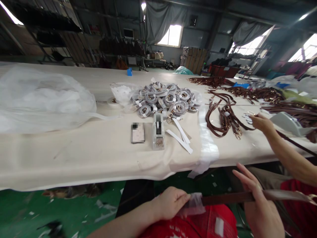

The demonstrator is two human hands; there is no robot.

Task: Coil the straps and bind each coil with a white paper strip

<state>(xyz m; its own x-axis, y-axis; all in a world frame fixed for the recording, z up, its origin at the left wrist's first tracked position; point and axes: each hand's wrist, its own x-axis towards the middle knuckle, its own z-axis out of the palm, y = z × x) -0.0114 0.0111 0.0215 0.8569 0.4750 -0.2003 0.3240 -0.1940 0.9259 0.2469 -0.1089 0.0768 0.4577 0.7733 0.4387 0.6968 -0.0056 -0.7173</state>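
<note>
My left hand (173,201) is closed in a pinch on a clear plastic sleeve (194,205), low in front of my body. One end of a brown leather strap (226,198) reaches into or against this sleeve; exactly which is hard to see. Farther right, my right hand (260,201) has the same strap running through it, index and middle fingers stretched upward. Beyond that hand the strap continues toward a gold metal fitting (312,198) at the right edge. Both hands are below the table's front edge.
On the cream-covered table (74,158) stand a tape dispenser (158,132), white paper strips (182,140), coiled grey straps (163,97) and brown straps (220,119). A large plastic bag (44,99) lies left. At right, a co-worker's hand (262,123) reaches over the table near another dispenser (288,124).
</note>
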